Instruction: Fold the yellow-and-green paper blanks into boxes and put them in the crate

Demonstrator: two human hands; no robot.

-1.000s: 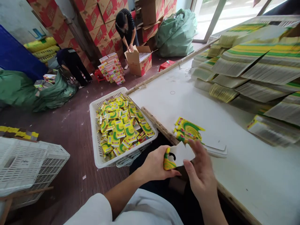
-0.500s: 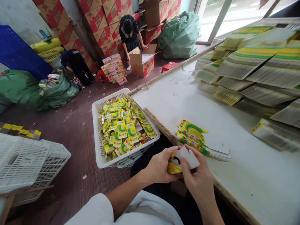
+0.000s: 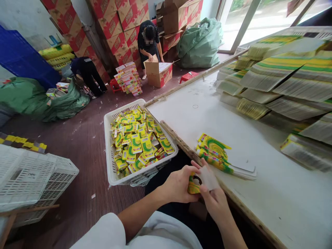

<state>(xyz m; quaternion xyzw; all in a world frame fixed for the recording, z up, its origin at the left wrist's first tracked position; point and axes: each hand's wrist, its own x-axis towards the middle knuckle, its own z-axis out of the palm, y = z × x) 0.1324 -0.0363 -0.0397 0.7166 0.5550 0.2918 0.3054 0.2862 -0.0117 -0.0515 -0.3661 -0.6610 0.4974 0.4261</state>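
White plastic crates [image 3: 26,176] stand at far left. A white basket [image 3: 109,152], heaped with yellow-and-green packets [image 3: 136,143], sits just beside the counter [image 3: 285,197]. Next, above the lap, the left hand [image 3: 178,185] is clamped on the yellow end of a small carton [image 3: 193,188]; the right hand [image 3: 216,200], angled up, touches its white panel, too blurred to judge the grip. Flat cartons [image 3: 215,147] lie fanned beyond; tall stacks [image 3: 275,74] crowd the right.
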